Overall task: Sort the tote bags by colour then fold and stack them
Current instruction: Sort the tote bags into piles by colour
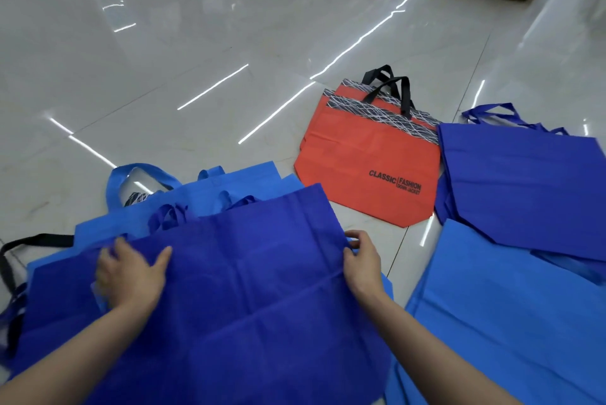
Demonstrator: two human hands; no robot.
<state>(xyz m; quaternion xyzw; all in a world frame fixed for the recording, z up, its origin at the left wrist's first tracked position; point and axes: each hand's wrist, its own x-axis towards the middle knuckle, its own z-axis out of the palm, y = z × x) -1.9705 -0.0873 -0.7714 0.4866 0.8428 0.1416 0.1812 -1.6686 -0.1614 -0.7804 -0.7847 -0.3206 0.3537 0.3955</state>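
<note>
Dark-blue tote bag (pixel 249 273) beneath blurred, seemingly flat left hand (pixel 131 273), edge in pinch of right hand (pixel 362 260).

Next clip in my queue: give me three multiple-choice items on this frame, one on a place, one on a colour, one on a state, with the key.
1. Where does the orange bag lie?
A) on the floor, left of the dark blue pile
B) on top of that pile
C) on a chair

2. What colour are its handles?
A) orange
B) black
C) white

3. What is the right hand doing?
A) lying flat on the tiles
B) hanging free
C) pinching the edge of the dark blue bag

Key: 1 A, it lies flat on the floor beside that pile; 2 B, black loops show at its top; 3 C, its fingers curl round the bag's right edge.
</note>
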